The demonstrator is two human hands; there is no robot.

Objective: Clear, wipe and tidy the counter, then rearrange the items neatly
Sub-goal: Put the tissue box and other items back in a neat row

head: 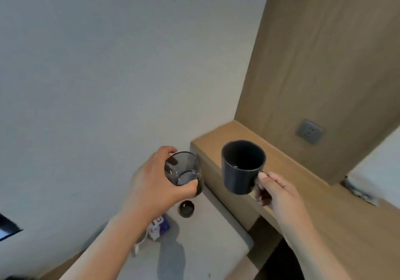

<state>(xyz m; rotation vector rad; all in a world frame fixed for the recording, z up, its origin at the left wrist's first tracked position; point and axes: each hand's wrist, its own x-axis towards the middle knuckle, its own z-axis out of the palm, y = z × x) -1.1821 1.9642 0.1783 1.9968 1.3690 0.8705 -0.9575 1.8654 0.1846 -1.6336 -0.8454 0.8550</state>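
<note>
Left hand (155,180): fingers and thumb curled round a clear glass (183,168), thumb under its near side, fingertips at the far rim. The glass is lifted and tilted, its mouth turned up towards me, just left of the left end of the wooden ledge (287,162).

Right hand (279,193): pinching the handle of 1 dark mug (242,167), thumb on top and the other fingers curled beneath. The mug is upright with its mouth open to view, raised over the front edge of the ledge near its left end. Glass and mug are near each other but apart.

The pale counter (216,247) lies lower than the ledge, to its left and in front. On it, below the glass, sits 1 small dark round thing (186,208). Further from the ledge is 1 blue and white packet (160,227), partly under my left forearm. Next to the packet is something white, possibly a cup (141,239); it is mostly hidden.

1 grey wall socket (310,130) is set in the wood panel behind the ledge.
</note>
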